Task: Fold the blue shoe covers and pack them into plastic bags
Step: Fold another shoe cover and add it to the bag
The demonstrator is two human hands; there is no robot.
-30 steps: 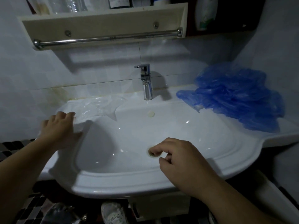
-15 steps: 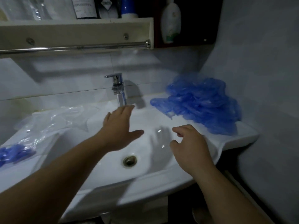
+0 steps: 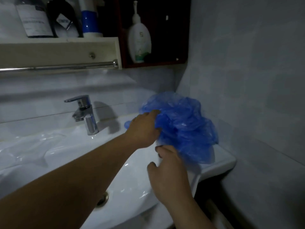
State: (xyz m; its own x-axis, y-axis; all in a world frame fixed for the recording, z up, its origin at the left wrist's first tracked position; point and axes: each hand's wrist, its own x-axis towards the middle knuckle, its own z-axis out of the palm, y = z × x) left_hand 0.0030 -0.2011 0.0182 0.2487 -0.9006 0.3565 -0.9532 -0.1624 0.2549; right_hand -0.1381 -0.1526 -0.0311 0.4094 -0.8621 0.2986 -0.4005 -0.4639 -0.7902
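Two risks, as I judge them. Clear plastic bags (image 3: 33, 146) lie draped over the left rim of the sink (image 3: 221, 162), well apart from both hands. Slick film on a sloped rim could slide down into the basin. At the far right, the blue shoe covers (image 3: 184, 123) sit as one loose crumpled heap on the sink's right ledge, in the wall corner. Thin film clings, so pulling one cover could drag several along and tip them into the basin or off the ledge's near edge. Light is dim, so single layers are hard to tell apart.

Left hand (image 3: 145, 128) reaches across, right of the faucet (image 3: 85, 116). Its fingers are curled into the heap's left side, grasping a bunch of film; how many covers, cannot tell. The heap lies directly right of it, touching. Right hand (image 3: 168, 176) is nearer, just below the heap's near-left edge, with fingers loosely bent and holding nothing. Its fingertips are just beside the film, contact unclear. The heap lies to the far right of this hand.
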